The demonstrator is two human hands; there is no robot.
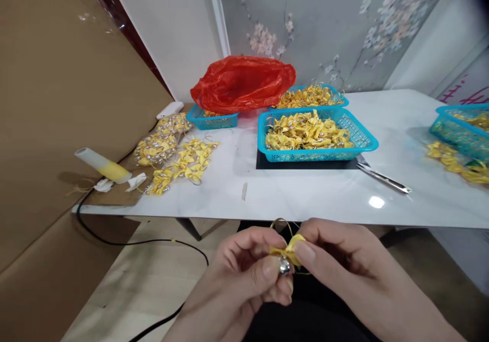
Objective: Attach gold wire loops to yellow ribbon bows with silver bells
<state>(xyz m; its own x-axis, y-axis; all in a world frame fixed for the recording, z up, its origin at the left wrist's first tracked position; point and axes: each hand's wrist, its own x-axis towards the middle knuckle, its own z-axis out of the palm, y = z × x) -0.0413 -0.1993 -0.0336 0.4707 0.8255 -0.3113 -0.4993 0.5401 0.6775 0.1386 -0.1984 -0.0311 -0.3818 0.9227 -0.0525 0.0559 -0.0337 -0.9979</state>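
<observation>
Both hands pinch one yellow bow [287, 250] with bell [284, 265] below the table [305, 199] edge, close to the body for fine work. Left hand [248, 276] grips the bell end, right hand [336, 260] the ribbon. Basket [362, 141] of bows sits within reach; scissors [384, 178] beside it.

Bare table [305, 189] strip nr front edge, basket [317, 133] behind, scissors [384, 179] rt

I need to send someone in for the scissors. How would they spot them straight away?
Start at the white table and find the turquoise basket of yellow bows nearest its front edge. The scissors lie flat just right of its front corner. They are the only long metal thing among plastic and ribbon.
</observation>
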